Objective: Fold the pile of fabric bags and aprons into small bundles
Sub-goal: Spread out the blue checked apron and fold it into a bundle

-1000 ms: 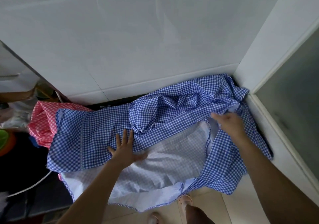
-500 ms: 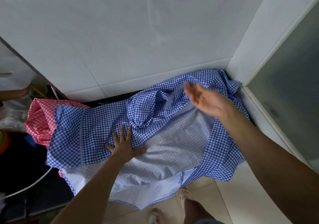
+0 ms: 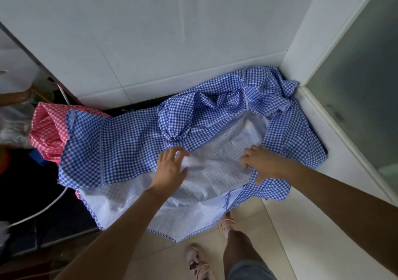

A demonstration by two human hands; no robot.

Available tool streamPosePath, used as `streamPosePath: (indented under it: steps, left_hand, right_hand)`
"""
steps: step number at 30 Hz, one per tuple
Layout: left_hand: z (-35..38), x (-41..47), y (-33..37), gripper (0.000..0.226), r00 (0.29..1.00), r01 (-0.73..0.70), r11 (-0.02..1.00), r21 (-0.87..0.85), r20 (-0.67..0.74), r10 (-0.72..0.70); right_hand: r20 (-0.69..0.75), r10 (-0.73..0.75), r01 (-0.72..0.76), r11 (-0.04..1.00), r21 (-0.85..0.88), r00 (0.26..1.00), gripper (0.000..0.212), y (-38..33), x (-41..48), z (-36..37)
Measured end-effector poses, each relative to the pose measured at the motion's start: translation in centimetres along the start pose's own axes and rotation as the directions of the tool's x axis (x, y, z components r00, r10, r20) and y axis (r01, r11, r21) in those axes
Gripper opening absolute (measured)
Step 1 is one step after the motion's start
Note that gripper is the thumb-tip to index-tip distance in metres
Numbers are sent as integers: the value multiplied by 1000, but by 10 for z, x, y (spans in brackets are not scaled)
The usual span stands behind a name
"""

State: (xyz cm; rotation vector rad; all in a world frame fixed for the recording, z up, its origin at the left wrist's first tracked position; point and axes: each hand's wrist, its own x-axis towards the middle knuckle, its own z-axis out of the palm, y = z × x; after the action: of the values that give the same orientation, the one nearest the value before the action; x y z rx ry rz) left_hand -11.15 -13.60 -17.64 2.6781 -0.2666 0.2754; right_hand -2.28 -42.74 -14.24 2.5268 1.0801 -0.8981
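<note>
**A:** Count, please.

**B:** Two hands, both on the cloth. One blue-checked apron (image 3: 120, 146), opened out with its white lining up. One pink-checked piece (image 3: 46, 129), bunched. One white cord (image 3: 43, 210). Two sandalled feet (image 3: 198, 260) on the floor tiles.

**A:** Where does the apron lie?

**B:** Across the dark surface (image 3: 25, 182), under both hands. Its near hem hangs past the edge, below the wrists. A crumpled heap of blue check sits beyond the fingertips, towards the wall corner. The pink piece is well out past the left hand, tucked partly under the apron's far-left end. The cord runs over the surface on that same side.

**A:** Hands?

**B:** Left hand (image 3: 170, 169) is spread flat, palm down, where the blue check meets the lining. Right hand (image 3: 261, 161) has bent fingers, tips on the lining, with a blue-checked flap against its thumb side. I cannot tell whether it pinches any cloth. The two are near each other, not touching.

**A:** Changes?

**B:** Half a second back the right hand was raised, palm open, over the crumpled heap; it has since come down onto the lining. The left hand has slid off the blue check towards the right hand. The pink piece and cord are as they were.
</note>
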Motion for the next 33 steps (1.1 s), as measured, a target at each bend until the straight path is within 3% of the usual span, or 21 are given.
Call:
streamPosePath:
  steps: [2, 4, 6, 7, 9, 11, 14, 16, 19, 22, 24, 26, 28, 30, 32, 33]
  left_hand:
    - [12, -13, 17, 31, 988, -154, 982, -110, -3, 154]
    - [20, -19, 37, 15, 987, -127, 966, -227, 72, 147]
    - [30, -22, 55, 13, 977, 77, 931, -357, 214, 1]
    - [35, -22, 67, 23, 947, 192, 895, -402, 314, -62]
    - [42, -21, 89, 45, 893, 300, 812, -500, 447, -55]
    - [48, -20, 108, 48, 871, 324, 766, -556, 492, -11]
    - [54, -24, 112, 13, 846, 372, 819, -436, 523, -105]
    - [51, -30, 102, 5, 814, 369, 876, -310, 563, -144]
    - [35, -43, 81, 7, 708, 502, 823, -266, 673, -215]
    - [4, -46, 62, 28, 727, 599, 718, -355, 617, -302]
    - [-28, -40, 51, 32, 794, 530, 769, -358, 527, -302]
    - [-58, -33, 32, 40, 783, 434, 874, -219, 571, -246]
    - [-86, -32, 12, 53, 651, 414, 905, -98, 726, -219]
    - [-112, -40, -9, 67, 467, 394, 916, 77, 841, -272]
    - [-133, -52, -33, 81, 279, 434, 865, 250, 876, -393]
    - [-141, -59, -48, 84, 234, 482, 834, 269, 878, -418]
  right_hand:
    - [-28, 35, -40, 979, -199, 999, 52, 0, -3, 6]
    - [-15, 31, -34, 979, -200, 999, 32, 2, -6, 3]
    - [-24, -12, 11, 998, -64, 1000, 18, 8, -9, -5]
    - [-43, -26, 28, 998, 62, 999, 18, 10, -13, -11]
    - [-96, -25, 56, 940, 337, 995, 22, 14, -22, -28]
    - [-114, -9, 65, 865, 497, 993, 21, 19, -35, -46]
    - [-167, 50, 58, 808, 586, 985, 15, 33, -52, -64]
    - [-237, 141, 34, 792, 610, 961, 12, 49, -58, -67]
    - [-304, 279, -62, 822, 567, 911, 11, 72, -59, -61]
    - [-316, 388, -182, 832, 523, 866, 17, 83, -53, -54]
    - [-335, 486, -273, 810, 518, 807, 25, 85, -45, -53]
    - [-339, 603, -381, 755, 534, 722, 28, 94, -37, -51]
    - [-336, 692, -459, 693, 556, 638, 28, 106, -27, -47]
    - [-310, 772, -508, 609, 609, 554, 29, 115, -16, -44]
    - [-299, 817, -531, 554, 641, 493, 28, 117, -7, -40]
    - [-288, 830, -532, 535, 656, 478, 27, 114, -3, -39]
